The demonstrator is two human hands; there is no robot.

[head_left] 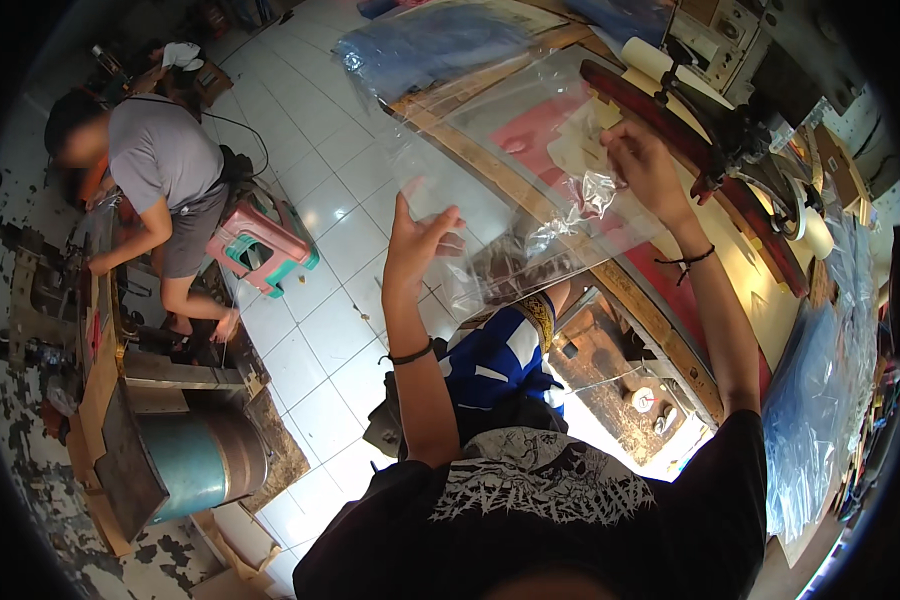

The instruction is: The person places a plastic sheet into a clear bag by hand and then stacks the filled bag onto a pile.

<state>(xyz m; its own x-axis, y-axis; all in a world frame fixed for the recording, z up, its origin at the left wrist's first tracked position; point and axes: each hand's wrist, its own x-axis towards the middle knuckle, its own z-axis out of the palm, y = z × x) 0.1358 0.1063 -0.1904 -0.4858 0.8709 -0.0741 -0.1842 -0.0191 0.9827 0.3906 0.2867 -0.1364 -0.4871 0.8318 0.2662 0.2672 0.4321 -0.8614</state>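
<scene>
Here's the right hand [635, 165], thumb and fingertips pinching the clear plastic sheet [560, 225] near its right side, while the left hand [420, 245] is spread at the other side, thumb up; whether it touches the film, I can't tell. That sheet hangs between the hands, over the near edge of the worktable and the lap — held up high, it seems, so limp film doesn't fold onto itself. It's thin, glossy stuff, wrinkling into bright creases near the right hand. Beneath, wooden edging [625, 292] borders a smooth red surface [682, 305], with a pale yellow panel [760, 320] under a dark red bar [655, 112], long and rigid. Slippery bluish plastic lies piled at the far end [430, 48] and at right [815, 420] — within reach, probably for convenience. Off left, a co-worker [165, 150] bends beside pink-and-green stacked stools [255, 240] on glossy tiles [330, 310].
</scene>
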